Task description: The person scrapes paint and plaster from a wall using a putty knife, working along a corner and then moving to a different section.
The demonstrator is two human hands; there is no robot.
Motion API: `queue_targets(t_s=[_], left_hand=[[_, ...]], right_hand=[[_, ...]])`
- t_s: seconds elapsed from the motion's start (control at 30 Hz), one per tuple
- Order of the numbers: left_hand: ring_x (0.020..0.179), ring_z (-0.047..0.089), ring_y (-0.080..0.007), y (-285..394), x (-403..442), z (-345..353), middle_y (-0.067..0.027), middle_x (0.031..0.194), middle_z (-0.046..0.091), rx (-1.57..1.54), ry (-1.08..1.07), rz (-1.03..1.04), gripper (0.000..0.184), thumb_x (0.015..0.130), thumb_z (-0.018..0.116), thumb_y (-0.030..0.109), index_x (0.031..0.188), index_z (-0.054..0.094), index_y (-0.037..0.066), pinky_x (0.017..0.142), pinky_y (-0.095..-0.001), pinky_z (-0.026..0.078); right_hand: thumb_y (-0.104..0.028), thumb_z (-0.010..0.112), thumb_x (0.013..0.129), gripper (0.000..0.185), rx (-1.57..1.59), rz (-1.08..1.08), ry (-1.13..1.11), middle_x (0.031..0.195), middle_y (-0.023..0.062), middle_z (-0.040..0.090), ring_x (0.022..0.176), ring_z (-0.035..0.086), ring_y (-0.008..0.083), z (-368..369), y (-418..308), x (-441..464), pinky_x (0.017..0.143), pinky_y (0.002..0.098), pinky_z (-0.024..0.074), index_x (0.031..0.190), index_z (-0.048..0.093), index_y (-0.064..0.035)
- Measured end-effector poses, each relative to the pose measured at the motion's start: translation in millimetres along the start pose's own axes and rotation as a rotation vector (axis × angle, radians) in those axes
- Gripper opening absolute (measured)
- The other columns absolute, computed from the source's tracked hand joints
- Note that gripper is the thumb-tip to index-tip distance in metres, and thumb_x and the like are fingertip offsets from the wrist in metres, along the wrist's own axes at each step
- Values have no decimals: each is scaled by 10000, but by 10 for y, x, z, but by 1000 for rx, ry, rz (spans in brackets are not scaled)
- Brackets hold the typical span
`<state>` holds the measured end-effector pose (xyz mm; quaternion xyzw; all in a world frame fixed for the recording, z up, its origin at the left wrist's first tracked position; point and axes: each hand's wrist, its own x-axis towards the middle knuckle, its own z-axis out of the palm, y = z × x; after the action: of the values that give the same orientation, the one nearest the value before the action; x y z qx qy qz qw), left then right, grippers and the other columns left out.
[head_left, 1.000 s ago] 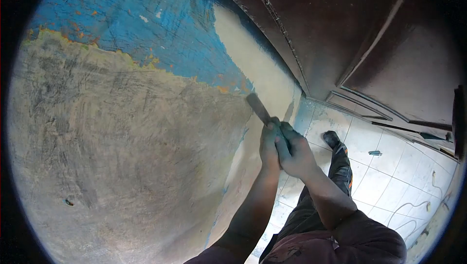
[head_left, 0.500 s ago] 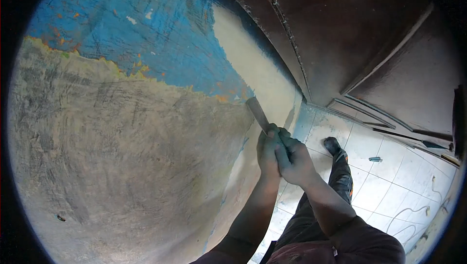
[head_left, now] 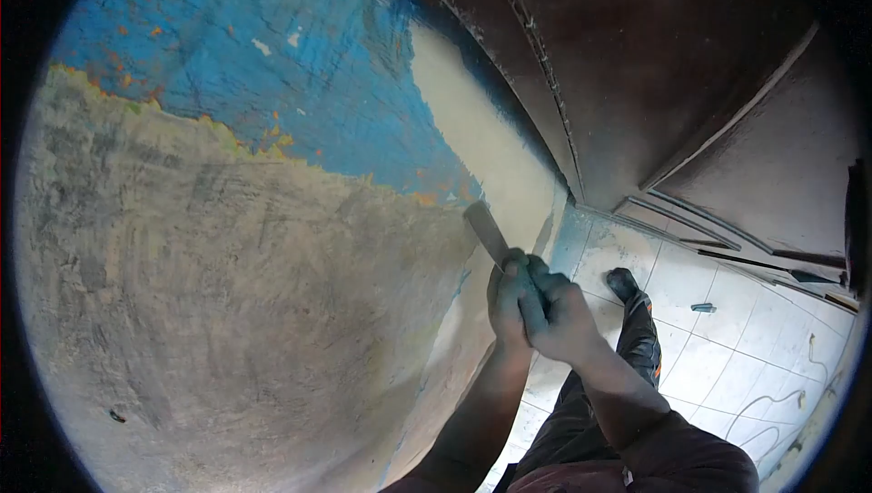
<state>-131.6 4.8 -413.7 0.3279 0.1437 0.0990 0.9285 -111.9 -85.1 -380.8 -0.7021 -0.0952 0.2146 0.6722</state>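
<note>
A scraper [head_left: 486,231] with a flat metal blade points up and left from my two hands. My left hand [head_left: 509,307] is wrapped round its handle, and my right hand [head_left: 561,316] closes over the same handle from the right. The fingers hide most of the handle. The blade's tip lies at the wall, just below the lower edge of the blue paint [head_left: 300,102]. Beneath that paint spreads bare grey-brown wall [head_left: 227,311], with a pale cream strip [head_left: 481,139] to the right.
A dark door-like panel [head_left: 672,57] stands at upper right. On the white tiled floor [head_left: 699,361] lie a small grey object [head_left: 703,308], long thin strips [head_left: 690,220], a dark long-handled tool [head_left: 808,277] and a pale cord [head_left: 772,398]. My foot [head_left: 622,284] is on the tiles.
Both hands and the scraper have shifted slightly down and right in the view. The blade tip sits a little lower beneath the blue edge. The whole view has moved slightly too.
</note>
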Motion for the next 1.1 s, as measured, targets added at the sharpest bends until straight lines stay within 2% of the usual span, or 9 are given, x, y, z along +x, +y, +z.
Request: queue_targets(t_s=[0.07,0.13,0.47,0.5,0.53,0.57,0.63,0.97,1.1], left_hand=[[621,430,-91,-52,-18,3,-28,737,451,9,45,-12,165,883,453,201,938,454,46,521,-219,349],[597,413,-94,-80,-100,47,-29,714,432,41,92,-21,164,882,438,195,927,446,38,512,-216,338],[614,451,-105,-21,-92,24,-46,730,465,7,54,-7,124,879,461,147,908,454,26,524,-237,375],[616,454,-102,5,-87,51,-46,734,470,-84,5,-25,130,881,465,152,916,458,27,522,-239,377],[614,453,-101,46,-47,185,-41,731,467,96,226,48,138,878,473,163,927,459,34,522,-240,376],[614,453,-101,36,-15,155,-41,731,467,94,233,49,138,878,473,163,927,459,34,522,-240,376],[613,452,-103,43,85,106,-39,729,467,7,15,-52,137,871,474,158,935,459,38,520,-237,375],[580,429,-109,-15,-62,219,-28,701,441,-21,148,-42,121,865,477,168,876,437,54,517,-247,365],[545,387,-101,-50,-66,215,-13,646,398,-46,113,119,109,868,469,160,866,431,58,489,-243,325]], right_hand=[[-66,501,810,230,-33,114,-73,732,238,566,687,595,325,-30,15,9,615,358,448,1010,528,45],[-75,519,805,231,-167,-160,61,715,238,561,617,576,333,-3,130,-76,575,352,440,1005,527,41],[-148,528,786,243,-36,-214,101,723,234,573,646,597,395,67,114,-4,548,404,495,978,541,1],[-144,531,784,249,-79,-190,94,722,231,574,638,597,389,97,97,28,546,402,495,987,538,0],[-141,534,783,256,-122,-159,78,722,229,576,631,598,382,116,91,28,544,400,494,997,535,-2],[-141,534,783,256,-123,-155,72,722,229,576,631,598,382,89,54,26,544,400,494,997,535,-2],[-78,516,801,249,-51,-86,82,750,240,560,646,573,337,10,-86,79,598,359,442,1010,533,57],[-79,545,781,221,-58,-115,77,741,234,559,677,576,328,8,15,-95,610,356,453,957,542,54],[-90,539,791,233,-90,-71,81,725,232,549,641,573,316,102,25,-7,594,363,452,979,544,48]])
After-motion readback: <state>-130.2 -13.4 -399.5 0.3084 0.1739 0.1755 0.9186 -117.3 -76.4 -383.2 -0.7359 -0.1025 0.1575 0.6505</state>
